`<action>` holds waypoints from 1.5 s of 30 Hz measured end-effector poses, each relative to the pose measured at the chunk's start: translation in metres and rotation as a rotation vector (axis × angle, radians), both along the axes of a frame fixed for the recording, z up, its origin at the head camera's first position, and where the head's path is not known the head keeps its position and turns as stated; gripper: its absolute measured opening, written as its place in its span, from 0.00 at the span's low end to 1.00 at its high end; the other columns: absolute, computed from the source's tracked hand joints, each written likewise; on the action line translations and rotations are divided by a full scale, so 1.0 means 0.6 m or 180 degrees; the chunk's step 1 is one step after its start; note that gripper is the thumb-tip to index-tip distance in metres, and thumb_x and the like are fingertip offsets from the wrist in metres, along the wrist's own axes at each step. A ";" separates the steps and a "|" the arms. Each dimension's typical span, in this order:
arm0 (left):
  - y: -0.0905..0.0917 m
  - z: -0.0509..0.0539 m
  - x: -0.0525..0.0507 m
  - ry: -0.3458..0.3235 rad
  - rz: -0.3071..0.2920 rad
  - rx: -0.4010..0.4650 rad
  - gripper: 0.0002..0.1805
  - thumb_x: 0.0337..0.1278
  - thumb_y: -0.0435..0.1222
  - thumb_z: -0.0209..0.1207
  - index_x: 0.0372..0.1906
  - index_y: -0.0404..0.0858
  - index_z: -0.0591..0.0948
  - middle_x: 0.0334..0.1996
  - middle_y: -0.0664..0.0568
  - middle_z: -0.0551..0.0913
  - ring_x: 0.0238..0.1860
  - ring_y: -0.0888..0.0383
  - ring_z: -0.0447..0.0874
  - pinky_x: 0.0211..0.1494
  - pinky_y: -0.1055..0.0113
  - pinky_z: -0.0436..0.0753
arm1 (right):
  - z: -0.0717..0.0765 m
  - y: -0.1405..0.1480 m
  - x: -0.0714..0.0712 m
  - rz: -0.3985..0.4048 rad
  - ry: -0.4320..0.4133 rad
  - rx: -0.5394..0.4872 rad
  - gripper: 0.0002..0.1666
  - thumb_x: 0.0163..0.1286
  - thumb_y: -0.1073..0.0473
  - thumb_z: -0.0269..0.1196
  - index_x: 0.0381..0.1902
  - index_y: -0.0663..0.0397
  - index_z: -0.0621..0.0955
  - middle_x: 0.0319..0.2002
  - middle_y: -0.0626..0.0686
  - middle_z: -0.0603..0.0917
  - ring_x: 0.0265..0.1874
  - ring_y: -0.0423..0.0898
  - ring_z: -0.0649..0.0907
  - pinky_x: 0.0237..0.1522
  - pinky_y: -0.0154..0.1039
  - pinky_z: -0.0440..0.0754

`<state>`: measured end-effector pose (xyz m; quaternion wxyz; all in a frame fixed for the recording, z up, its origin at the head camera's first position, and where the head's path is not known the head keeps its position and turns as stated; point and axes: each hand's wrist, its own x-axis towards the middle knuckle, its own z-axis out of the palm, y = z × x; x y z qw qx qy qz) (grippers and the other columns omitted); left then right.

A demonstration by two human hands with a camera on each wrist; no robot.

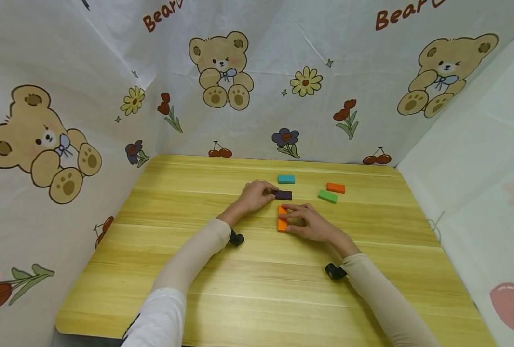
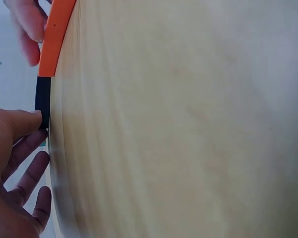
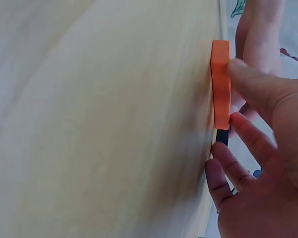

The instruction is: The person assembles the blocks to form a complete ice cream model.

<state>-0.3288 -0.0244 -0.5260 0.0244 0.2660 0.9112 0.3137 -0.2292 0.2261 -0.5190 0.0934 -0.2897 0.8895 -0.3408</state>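
My left hand (image 1: 255, 196) pinches a dark block (image 1: 284, 195) by its left end; the left wrist view shows thumb and index finger of that hand (image 2: 10, 163) on the dark block (image 2: 42, 94). Closer to me, my right hand (image 1: 311, 224) grips an orange block (image 1: 282, 225), which lies lengthwise away from me, with fingers by its far end and thumb near its near end. In the right wrist view, the thumb of this hand (image 3: 273, 163) touches the orange block (image 3: 220, 84), and part of the dark block (image 3: 222, 137) shows beyond.
A teal block (image 1: 286, 179) lies just behind the dark one. To the right are a red-orange block (image 1: 336, 188) and a green block (image 1: 328, 196), close together. The wooden table (image 1: 257, 308) meets bear-printed cloth at the back and left, and a pale wall at right.
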 end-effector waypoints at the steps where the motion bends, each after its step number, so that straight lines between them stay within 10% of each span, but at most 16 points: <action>1: 0.000 -0.001 0.000 -0.0003 -0.0011 0.0011 0.17 0.78 0.42 0.64 0.64 0.50 0.88 0.63 0.52 0.89 0.61 0.48 0.83 0.71 0.44 0.71 | 0.001 0.000 -0.002 -0.0036 -0.0022 -0.0046 0.27 0.79 0.51 0.68 0.73 0.42 0.82 0.83 0.55 0.69 0.76 0.63 0.69 0.73 0.65 0.68; 17: 0.004 -0.005 -0.006 0.0086 0.0019 -0.0052 0.16 0.79 0.44 0.62 0.64 0.52 0.88 0.61 0.54 0.90 0.56 0.50 0.83 0.66 0.48 0.73 | -0.018 -0.001 -0.081 -0.1283 -0.0167 -0.0353 0.29 0.84 0.51 0.60 0.79 0.42 0.74 0.69 0.62 0.81 0.59 0.60 0.84 0.67 0.62 0.80; 45: -0.008 0.002 0.015 -0.0008 -0.0126 -0.0138 0.15 0.78 0.45 0.64 0.62 0.52 0.89 0.56 0.56 0.91 0.53 0.53 0.83 0.60 0.52 0.68 | -0.025 -0.001 -0.078 -0.1184 -0.0058 -0.0436 0.18 0.81 0.55 0.66 0.65 0.47 0.86 0.63 0.59 0.88 0.54 0.58 0.86 0.61 0.57 0.82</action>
